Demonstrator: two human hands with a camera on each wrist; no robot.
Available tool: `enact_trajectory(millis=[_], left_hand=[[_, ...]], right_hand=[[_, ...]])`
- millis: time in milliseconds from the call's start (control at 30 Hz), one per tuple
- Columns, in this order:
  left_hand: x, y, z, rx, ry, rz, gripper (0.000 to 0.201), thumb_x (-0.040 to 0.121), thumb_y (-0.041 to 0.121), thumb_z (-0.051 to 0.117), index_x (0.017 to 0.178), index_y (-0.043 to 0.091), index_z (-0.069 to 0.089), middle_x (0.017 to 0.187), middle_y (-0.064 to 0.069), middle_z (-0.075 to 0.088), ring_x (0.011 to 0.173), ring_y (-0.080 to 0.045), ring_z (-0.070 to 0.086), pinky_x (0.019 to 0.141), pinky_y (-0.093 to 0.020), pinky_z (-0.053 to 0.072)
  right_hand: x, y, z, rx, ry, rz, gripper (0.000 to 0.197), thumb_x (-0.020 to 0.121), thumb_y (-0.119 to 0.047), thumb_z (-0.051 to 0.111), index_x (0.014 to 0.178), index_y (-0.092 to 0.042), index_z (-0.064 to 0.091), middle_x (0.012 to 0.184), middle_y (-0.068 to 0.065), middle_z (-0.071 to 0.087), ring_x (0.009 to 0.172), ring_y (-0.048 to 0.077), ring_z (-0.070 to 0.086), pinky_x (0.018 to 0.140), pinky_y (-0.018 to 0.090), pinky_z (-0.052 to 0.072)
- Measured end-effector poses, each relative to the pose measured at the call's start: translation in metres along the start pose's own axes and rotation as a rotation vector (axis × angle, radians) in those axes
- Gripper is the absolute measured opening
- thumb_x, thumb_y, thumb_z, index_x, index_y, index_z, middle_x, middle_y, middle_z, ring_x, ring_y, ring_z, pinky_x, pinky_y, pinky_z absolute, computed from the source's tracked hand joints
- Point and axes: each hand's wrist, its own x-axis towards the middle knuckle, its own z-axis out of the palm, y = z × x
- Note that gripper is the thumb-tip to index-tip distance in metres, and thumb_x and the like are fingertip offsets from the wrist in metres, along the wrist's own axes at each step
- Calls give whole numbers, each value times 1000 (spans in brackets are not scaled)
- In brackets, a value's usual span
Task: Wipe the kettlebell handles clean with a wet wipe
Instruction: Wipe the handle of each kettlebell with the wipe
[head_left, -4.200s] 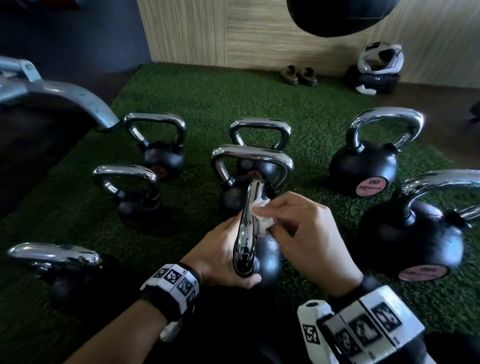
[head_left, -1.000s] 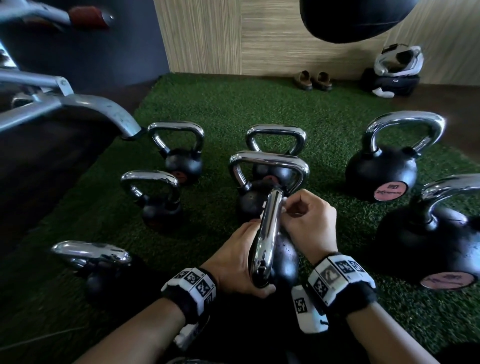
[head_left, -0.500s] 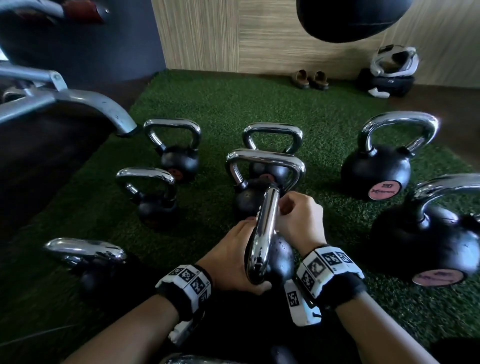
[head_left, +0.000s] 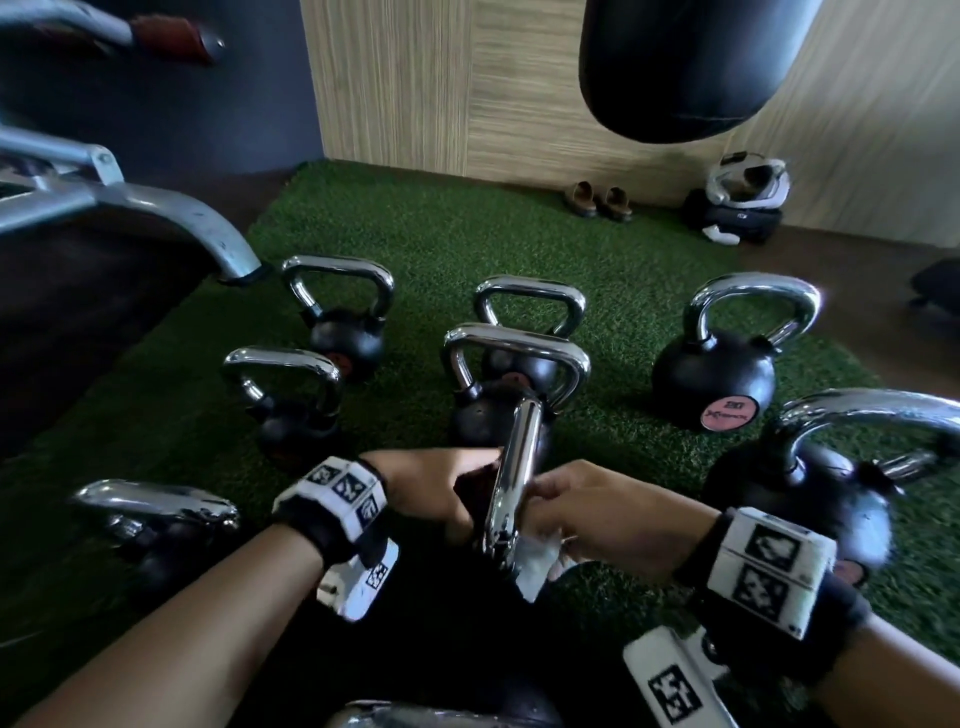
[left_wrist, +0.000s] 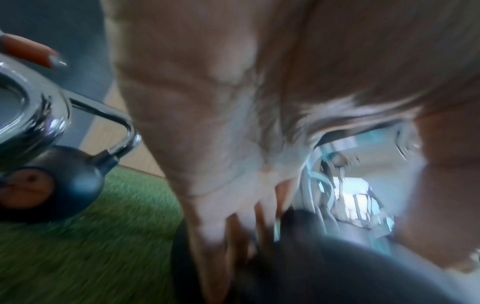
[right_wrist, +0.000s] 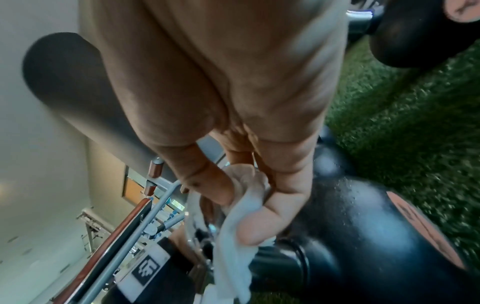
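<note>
A small black kettlebell stands on the green turf in front of me, its chrome handle seen edge-on. My left hand grips the ball from the left; in the blurred left wrist view its fingers lie on the black ball. My right hand pinches a white wet wipe against the near end of the handle. In the right wrist view the thumb and fingers squeeze the crumpled wipe on the chrome beside the ball.
Several other kettlebells stand around on the turf: one just behind, two at left, two bigger ones at right. A punch bag hangs ahead. A grey machine leg reaches in from the left.
My right hand has slid the wipe from the far top of the handle down to its near end, the wrist swinging right. The left hand stays on the ball.
</note>
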Motion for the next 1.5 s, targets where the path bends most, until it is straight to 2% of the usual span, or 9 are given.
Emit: enact_trajectory(millis=[100, 200, 333, 467, 600, 867, 1100, 1367, 1500], left_hand=[[10, 22, -21, -71, 225, 27, 107, 80, -6, 75, 163, 30, 18, 160, 7, 36, 142, -20, 48, 101, -25, 53], [21, 45, -31, 61, 387, 228, 92, 77, 3, 80, 154, 35, 42, 146, 11, 53, 122, -2, 61, 99, -16, 51], [24, 63, -34, 185, 374, 304, 26, 81, 27, 81, 104, 28, 69, 92, 4, 74, 79, -10, 69, 80, -38, 57], [18, 66, -37, 248, 396, 313, 30, 74, 49, 73, 92, 27, 63, 79, 5, 71, 71, -12, 66, 69, -32, 55], [9, 60, -31, 225, 514, 293, 17, 81, 33, 78, 91, 30, 65, 73, 17, 68, 66, -3, 63, 65, -21, 49], [-40, 29, -26, 264, 796, 61, 32, 72, 52, 74, 103, 42, 72, 87, 21, 76, 81, 3, 71, 77, -28, 58], [-84, 43, -8, 158, 726, -62, 39, 69, 44, 93, 106, 39, 80, 85, 27, 76, 81, 2, 73, 77, -15, 55], [-114, 43, 23, 88, 765, -106, 60, 86, 41, 80, 141, 47, 56, 112, 25, 74, 96, 16, 67, 90, -14, 55], [-153, 37, 48, 12, 756, -199, 45, 97, 20, 68, 134, 43, 63, 109, 32, 71, 92, 18, 66, 85, -8, 51]], right_hand=[[-6, -10, 6, 80, -23, 20, 17, 83, -16, 70, 93, -4, 75, 90, 16, 69, 70, 15, 64, 70, 29, 51], [-5, -21, 12, -59, 82, 66, 46, 69, -48, 90, 86, -8, 78, 80, 4, 74, 71, 13, 65, 70, 23, 48], [-3, -32, 15, -309, 274, 40, 31, 70, -45, 91, 57, -29, 67, 46, -19, 55, 53, -4, 53, 51, 14, 38], [-2, -35, 18, -395, 359, 94, 48, 62, -45, 94, 45, -20, 56, 46, -12, 48, 47, 5, 45, 45, 20, 34], [-7, -35, 18, -506, 391, 103, 48, 64, -42, 90, 49, -17, 52, 49, -9, 47, 45, 6, 42, 40, 20, 32], [-28, -20, -13, -751, 470, -93, 23, 68, -36, 80, 73, -15, 72, 68, 7, 66, 60, 11, 55, 56, 33, 50], [-24, 1, -32, -822, 603, -232, 20, 77, -22, 78, 95, -14, 73, 97, -3, 66, 92, 17, 64, 86, 36, 54], [-32, -4, -26, -914, 597, -210, 21, 79, -17, 80, 100, -19, 74, 101, -3, 66, 95, 16, 63, 87, 32, 53], [-46, -17, -25, -1031, 632, -103, 20, 77, -8, 67, 64, -23, 61, 70, -3, 64, 71, 14, 64, 63, 28, 51]])
